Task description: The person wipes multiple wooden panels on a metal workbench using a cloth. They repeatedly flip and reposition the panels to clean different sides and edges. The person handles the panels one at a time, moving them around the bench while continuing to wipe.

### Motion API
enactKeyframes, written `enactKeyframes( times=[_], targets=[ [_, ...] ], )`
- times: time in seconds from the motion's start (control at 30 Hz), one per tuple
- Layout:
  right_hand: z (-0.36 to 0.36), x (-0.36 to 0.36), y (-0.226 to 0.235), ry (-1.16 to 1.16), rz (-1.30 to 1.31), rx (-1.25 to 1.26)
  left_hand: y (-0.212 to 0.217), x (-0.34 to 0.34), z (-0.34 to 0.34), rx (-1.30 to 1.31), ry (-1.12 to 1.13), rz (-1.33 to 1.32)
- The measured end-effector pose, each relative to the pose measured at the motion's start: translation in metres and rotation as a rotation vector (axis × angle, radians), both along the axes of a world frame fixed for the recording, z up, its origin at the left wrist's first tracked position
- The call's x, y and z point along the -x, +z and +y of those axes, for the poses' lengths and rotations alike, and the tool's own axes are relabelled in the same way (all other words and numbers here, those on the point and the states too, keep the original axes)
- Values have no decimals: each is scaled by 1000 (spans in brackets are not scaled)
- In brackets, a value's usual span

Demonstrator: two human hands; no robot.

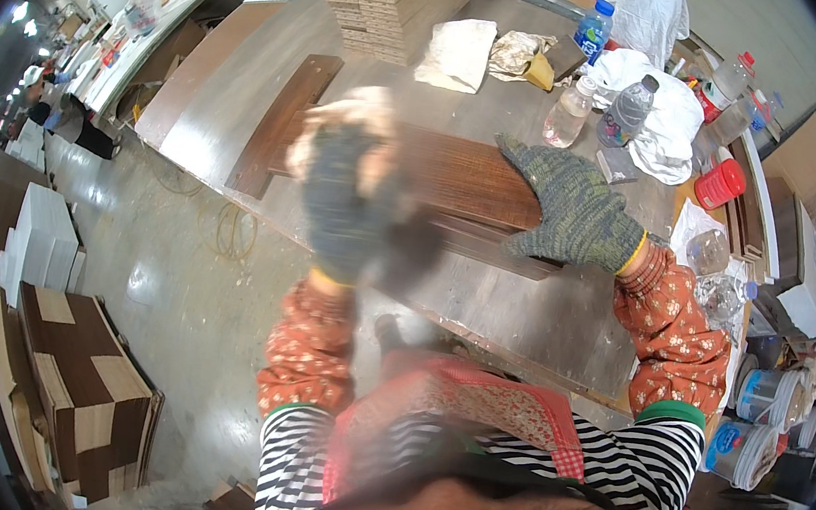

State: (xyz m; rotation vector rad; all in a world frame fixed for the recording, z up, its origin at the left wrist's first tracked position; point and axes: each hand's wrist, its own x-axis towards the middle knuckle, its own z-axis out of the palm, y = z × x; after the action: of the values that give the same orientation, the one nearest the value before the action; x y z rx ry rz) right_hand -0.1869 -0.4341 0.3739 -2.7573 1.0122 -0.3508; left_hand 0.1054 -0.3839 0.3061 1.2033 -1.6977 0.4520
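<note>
My left hand [337, 202], in a grey-green knit glove and smeared by motion, holds a crumpled beige rag [354, 113] over the left part of a dark brown wooden board [467, 176]. My right hand [579, 209], gloved alike, clasps the board's right end, thumb at the near edge and fingers at the far edge. Along the board's near side runs another brown wooden piece [489, 247]. A shorter brown plank [257, 152] lies crosswise at the left; where it meets the board is partly hidden behind my left hand.
Stacked drilled boards [387, 1] stand at the table's back. Folded cloth [455, 54], a clear bottle [569, 112], a dark sanding-type block [616, 165] and a red-lidded jar [721, 182] sit at the right. Brown panels [81, 389] stand on the floor at left.
</note>
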Motion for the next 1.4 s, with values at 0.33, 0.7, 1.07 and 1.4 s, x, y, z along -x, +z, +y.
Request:
enactKeyframes(
  times=[0.33, 0.7, 1.07, 1.4],
  targets=[
    [2, -4, -2, -43, 2, 6, -7, 89, 7, -37, 88, 97],
    [7, -8, 7, -40, 34, 22, 21, -20, 0, -61, 323, 106],
    [6, -3, -3, 34, -142, 58, -21, -58, -8, 92, 380, 23],
    [4, -5, -5, -98, -43, -218, -2, -29, -14, 176, 434, 50]
  ],
)
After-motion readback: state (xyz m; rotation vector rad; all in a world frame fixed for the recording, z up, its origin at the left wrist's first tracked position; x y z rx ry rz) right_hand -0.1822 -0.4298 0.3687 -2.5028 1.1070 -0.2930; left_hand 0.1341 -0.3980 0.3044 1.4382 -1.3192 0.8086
